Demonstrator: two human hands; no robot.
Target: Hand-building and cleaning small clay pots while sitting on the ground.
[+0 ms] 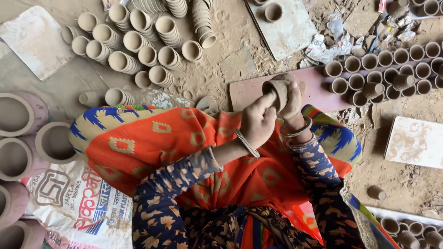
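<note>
A small unfired clay cup (276, 88) is held above my lap, its mouth turned to the left. My right hand (292, 100) wraps around its body from the right. My left hand (256, 121) touches its lower side with the fingers curled against the clay. Both wrists wear metal bangles. My knees are covered by an orange patterned cloth (175, 133) with blue and yellow edging.
Stacks of nested clay cups (138, 44) lie on the dirt floor at the upper left. A reddish board (318, 85) at the right carries rows of upright cups (387, 69). Large clay pots (18, 115) stand at the left beside a printed sack (78, 203). Flat slabs (415, 140) lie around.
</note>
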